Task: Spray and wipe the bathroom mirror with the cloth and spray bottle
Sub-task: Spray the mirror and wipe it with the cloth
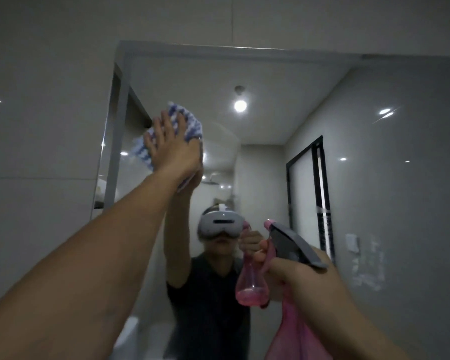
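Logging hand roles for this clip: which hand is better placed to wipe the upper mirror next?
Left. The left hand presses the cloth flat against the mirror, high up, fingers spread. The right hand grips the spray bottle lower down and has no cloth.

Bathroom interior: a large wall mirror (270, 152) set in glossy grey tiles (37, 126) reflects a ceiling lamp (240, 105), an overhead shower head (213, 178) and a black-framed frosted-glass door (309, 193).

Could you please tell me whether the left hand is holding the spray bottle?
No, the left hand presses the blue-and-white cloth flat against the mirror, while the right hand grips the pink spray bottle.
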Available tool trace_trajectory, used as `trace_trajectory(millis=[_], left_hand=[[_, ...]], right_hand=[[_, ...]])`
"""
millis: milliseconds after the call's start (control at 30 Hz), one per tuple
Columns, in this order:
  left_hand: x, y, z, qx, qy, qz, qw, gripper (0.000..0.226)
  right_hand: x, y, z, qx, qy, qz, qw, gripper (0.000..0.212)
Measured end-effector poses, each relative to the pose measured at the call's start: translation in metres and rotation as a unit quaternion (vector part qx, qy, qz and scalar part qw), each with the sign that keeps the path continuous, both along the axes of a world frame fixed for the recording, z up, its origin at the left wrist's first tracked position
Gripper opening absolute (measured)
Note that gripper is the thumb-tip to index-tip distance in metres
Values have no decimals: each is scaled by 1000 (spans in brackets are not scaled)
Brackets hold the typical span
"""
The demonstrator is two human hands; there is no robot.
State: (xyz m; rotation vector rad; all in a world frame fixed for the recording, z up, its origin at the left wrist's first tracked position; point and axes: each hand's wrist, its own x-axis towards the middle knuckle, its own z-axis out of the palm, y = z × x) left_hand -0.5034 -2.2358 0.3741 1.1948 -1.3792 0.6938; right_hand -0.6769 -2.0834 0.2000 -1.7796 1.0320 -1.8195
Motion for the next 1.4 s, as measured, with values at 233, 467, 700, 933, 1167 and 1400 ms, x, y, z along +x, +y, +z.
trace_trajectory(millis=[233,467,700,933,1167,1400], left_hand=[[-59,7,-140,-71,-372,-43,925,71],[39,12,-172,-55,-521,13,852,69],[-30,3,-146,-5,-101,20,995,78],[27,20,-300,-5,-581,-35,813,67],[85,7,-187,-16,-251,17,968,72],[22,11,-287,7,-325,-7,946,82]], right_hand=[[-7,11,1,-18,-35,25,999,17],[-17,14,-9,20,-1,-8,1000,7],[-17,15,-18,38,-28,-8,999,7],[-1,15,-29,45,-9,-11,999,8],[13,20,-26,52,17,-6,998,34],[42,16,-28,68,33,-21,997,34]])
